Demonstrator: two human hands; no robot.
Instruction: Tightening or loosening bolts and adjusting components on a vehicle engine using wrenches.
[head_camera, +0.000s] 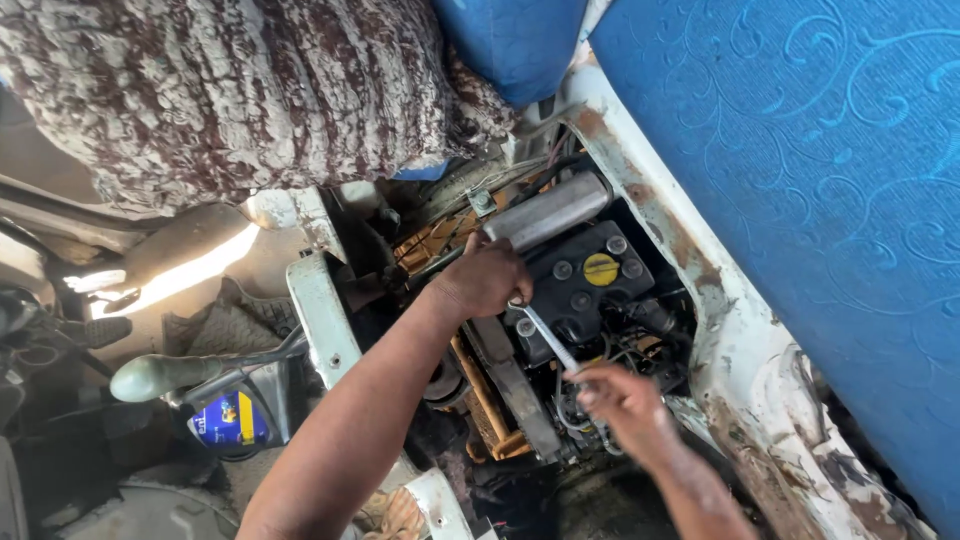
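Observation:
A black battery (585, 285) with a yellow cap (601, 269) sits in an open engine bay under the raised seats. A silver wrench (548, 338) lies slanted across the battery's near left corner. My left hand (485, 280) is closed over the wrench's upper end at that corner, and what the fingers cover is hidden. My right hand (622, 400) grips the wrench's lower end, just in front of the battery above a tangle of wires.
A rusty white body frame (735, 330) rings the bay. A blue patterned seat (830, 180) stands tipped up on the right, a brown-and-white seat cover (230, 90) at top left. A grey lever knob (150, 377) and a blue oil bottle (228, 420) are at left.

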